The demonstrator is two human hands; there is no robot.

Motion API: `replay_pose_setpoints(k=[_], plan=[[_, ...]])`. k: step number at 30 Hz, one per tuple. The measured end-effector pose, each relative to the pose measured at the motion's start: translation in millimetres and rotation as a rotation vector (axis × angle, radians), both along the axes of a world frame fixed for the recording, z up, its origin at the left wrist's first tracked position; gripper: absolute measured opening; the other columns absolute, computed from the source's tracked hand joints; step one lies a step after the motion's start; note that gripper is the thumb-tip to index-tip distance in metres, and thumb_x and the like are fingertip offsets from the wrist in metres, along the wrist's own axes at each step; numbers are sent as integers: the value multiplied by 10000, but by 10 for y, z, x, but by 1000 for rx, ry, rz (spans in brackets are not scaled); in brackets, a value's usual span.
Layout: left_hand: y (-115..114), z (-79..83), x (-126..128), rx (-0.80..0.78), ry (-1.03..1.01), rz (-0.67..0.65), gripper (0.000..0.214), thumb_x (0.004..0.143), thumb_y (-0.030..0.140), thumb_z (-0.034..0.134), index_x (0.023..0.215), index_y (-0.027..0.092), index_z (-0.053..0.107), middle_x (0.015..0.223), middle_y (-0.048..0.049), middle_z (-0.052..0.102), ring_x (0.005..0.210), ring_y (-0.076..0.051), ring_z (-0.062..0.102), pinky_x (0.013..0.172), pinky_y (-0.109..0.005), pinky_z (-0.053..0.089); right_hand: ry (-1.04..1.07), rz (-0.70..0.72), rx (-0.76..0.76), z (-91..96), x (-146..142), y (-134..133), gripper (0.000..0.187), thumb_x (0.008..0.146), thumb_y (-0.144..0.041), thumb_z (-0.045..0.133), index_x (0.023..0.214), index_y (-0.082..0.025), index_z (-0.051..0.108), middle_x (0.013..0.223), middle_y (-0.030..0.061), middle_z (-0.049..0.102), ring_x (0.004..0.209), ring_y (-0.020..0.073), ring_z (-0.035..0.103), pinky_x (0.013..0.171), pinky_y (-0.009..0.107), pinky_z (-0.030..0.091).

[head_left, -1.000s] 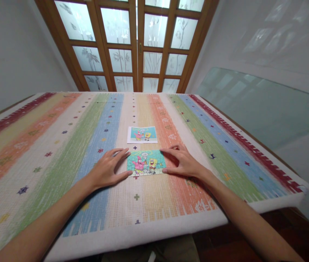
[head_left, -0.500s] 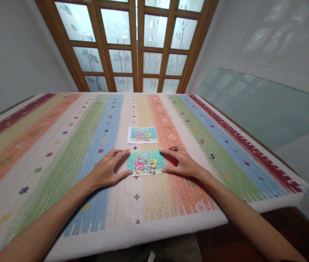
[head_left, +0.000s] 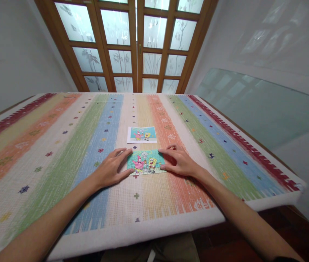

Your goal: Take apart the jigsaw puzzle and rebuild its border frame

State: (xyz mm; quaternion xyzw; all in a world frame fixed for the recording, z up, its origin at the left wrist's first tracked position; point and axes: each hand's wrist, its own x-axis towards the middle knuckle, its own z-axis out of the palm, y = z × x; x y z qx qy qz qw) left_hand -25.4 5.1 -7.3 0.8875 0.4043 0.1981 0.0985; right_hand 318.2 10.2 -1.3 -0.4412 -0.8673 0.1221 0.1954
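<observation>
A small jigsaw puzzle (head_left: 145, 162) with cartoon figures on a turquoise ground lies flat on the patterned tablecloth, its pieces joined. My left hand (head_left: 113, 168) rests at its left side, index finger by the upper corner and thumb on the lower one. At the opposite side, my right hand (head_left: 180, 161) touches the upper right corner with the index finger, while its thumb lies on the lower right edge. Both hands have thumb and fingers spread apart. Just beyond the puzzle lies a printed picture card (head_left: 142, 135) showing the same scene.
A striped tablecloth (head_left: 89, 145) with small stitched motifs covers the wide table. Wooden doors with frosted panes (head_left: 123, 62) stand behind it. To the right, a pale glass panel (head_left: 252, 102) is against the wall. The table's front edge (head_left: 143, 236) runs close to my body.
Both hands have shifted slightly inward over the puzzle's side edges. The puzzle and the card stay nearly where they were.
</observation>
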Motion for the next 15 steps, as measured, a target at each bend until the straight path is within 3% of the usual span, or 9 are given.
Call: replay_pose_setpoints(k=[15], plan=[[12,46,-83,57,106,40,698,941,604,560,1488,192,427,1459,-182,526,1344,-378,507,1118,-541,439,-14,10,6,63,43,-4,742,791,-566,804,1400,-178,634,1166,181,668,1115,344,562,974,531,493]])
